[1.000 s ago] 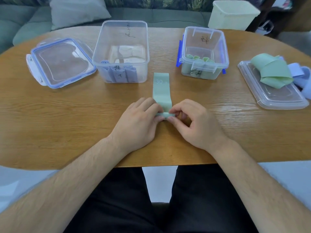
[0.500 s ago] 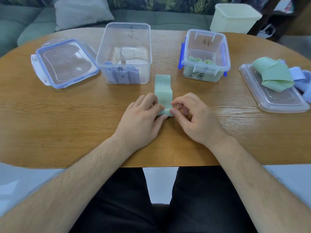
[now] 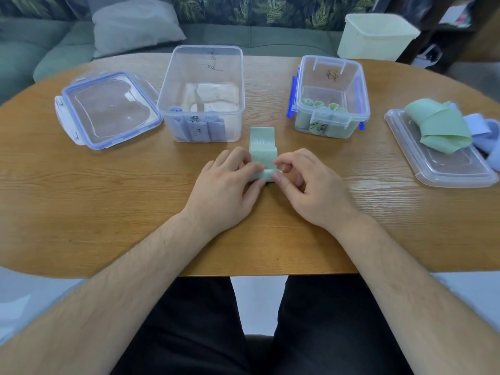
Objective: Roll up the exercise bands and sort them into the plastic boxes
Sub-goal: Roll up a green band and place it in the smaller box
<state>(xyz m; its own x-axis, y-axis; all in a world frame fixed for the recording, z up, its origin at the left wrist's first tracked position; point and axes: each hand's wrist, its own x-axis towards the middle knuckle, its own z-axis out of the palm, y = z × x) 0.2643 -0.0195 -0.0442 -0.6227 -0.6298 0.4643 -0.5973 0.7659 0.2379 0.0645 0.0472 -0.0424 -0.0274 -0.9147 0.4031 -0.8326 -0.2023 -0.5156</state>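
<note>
The pale green band [image 3: 262, 142] shows a shorter flat tail now. Two lids, two clear boxes: left lid [image 3: 108, 109], larger box [image 3: 203, 74] of blue rolls [image 3: 197, 128], left hand [image 3: 224, 190] and right hand [image 3: 311, 190] pinching the band's rolled end at mid-table [image 3: 81, 198], smaller box [image 3: 334, 87] of green rolls [image 3: 322, 123], right lid [image 3: 443, 171] under unrolled bands [image 3: 438, 128].

On the table [image 3: 81, 198] the large box [image 3: 173, 85] is placed left of the small box [image 3: 332, 77]. The left lid [image 3: 108, 109] is laid left of both; on the right lid [image 3: 443, 169], at the far right, loose bands [image 3: 438, 125] are piled. The half-rolled band [image 3: 262, 144] is found before the boxes.
</note>
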